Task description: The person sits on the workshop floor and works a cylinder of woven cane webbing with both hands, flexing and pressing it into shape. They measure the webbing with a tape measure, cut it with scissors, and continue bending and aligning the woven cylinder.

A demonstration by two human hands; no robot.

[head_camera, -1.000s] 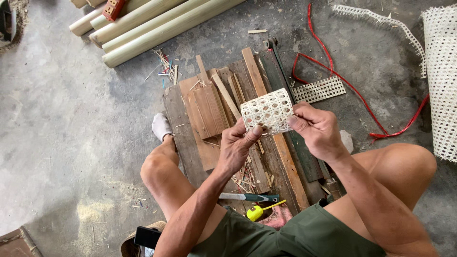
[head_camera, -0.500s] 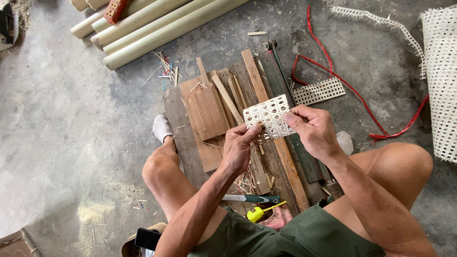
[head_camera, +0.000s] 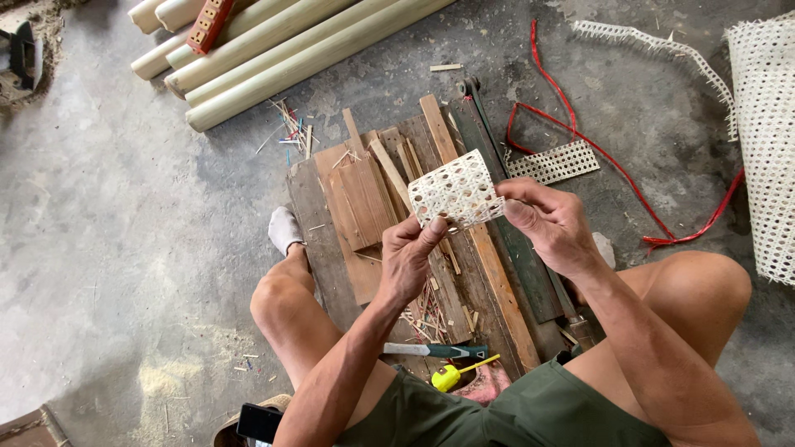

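I take the stack of wooden boards [head_camera: 389, 240] on the concrete floor [head_camera: 108, 232] as my landmark. Over the last second the cane mesh piece [head_camera: 455, 190] held above it has gone from nearly flat to bowed into a curve, so I judge both hands are bending it into a rounder form.

Largest first: up and to the left of the boards lie pale, smooth bamboo poles [head_camera: 281, 50], round and long. Far right of the boards stands a roll of cane webbing [head_camera: 766, 141], open-weave with small regular holes. A red cord [head_camera: 580, 141] loops across the floor right of the boards, thin and glossy. Just right of the boards' top lies a flat mesh strip [head_camera: 553, 161], same pierced weave. Below the boards, between the knees, rest a green-handled tool [head_camera: 435, 351] and a yellow tape measure [head_camera: 447, 377].

My left hand [head_camera: 410, 257] pinches the mesh piece's lower edge, thumb pressed up against it. My right hand [head_camera: 551, 223] grips its right edge between thumb and fingers. The piece sits in the air just above the boards' middle, stiff and springy by the look of it.
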